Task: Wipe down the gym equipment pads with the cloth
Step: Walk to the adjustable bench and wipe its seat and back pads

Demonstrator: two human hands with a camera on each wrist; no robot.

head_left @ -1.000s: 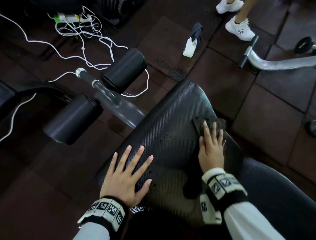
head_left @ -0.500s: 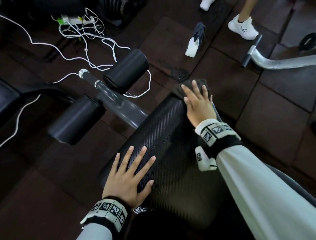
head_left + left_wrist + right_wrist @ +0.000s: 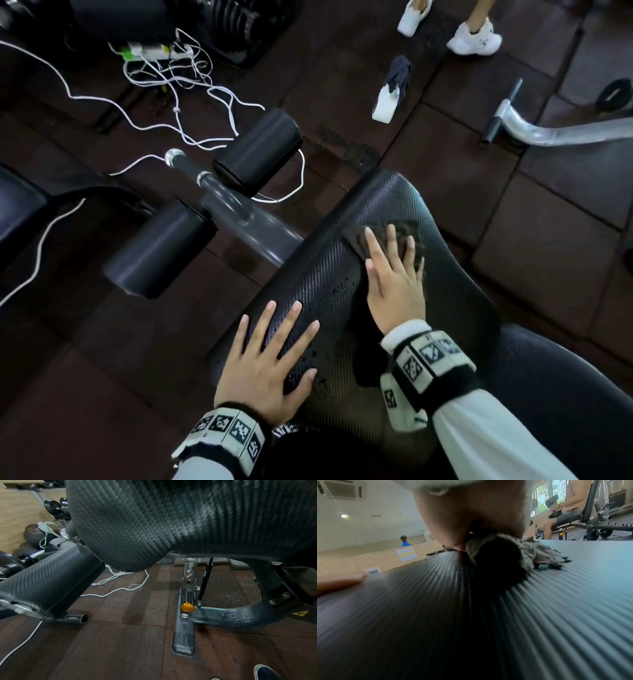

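My right hand [image 3: 397, 284] presses the cloth [image 3: 383, 236] flat under straight fingers near the pad [image 3: 342, 274]'s far end, my left hand [image 3: 267, 359] spread on the near-left part, where droplets lie unwiped between them.

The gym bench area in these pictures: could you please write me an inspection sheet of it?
Surface: large black textured pad, droplets near its middle.
Job's things: dark cloth flat on the pad; two roller pads beyond.
Clutter: spray bottle lying on the floor.
Grippers: right hand presses the cloth with straight fingers; left hand lies flat on the pad.
Cables: white cables tangled on the floor by a power strip.
Surroundings: rubber floor tiles; a bystander's white shoes.
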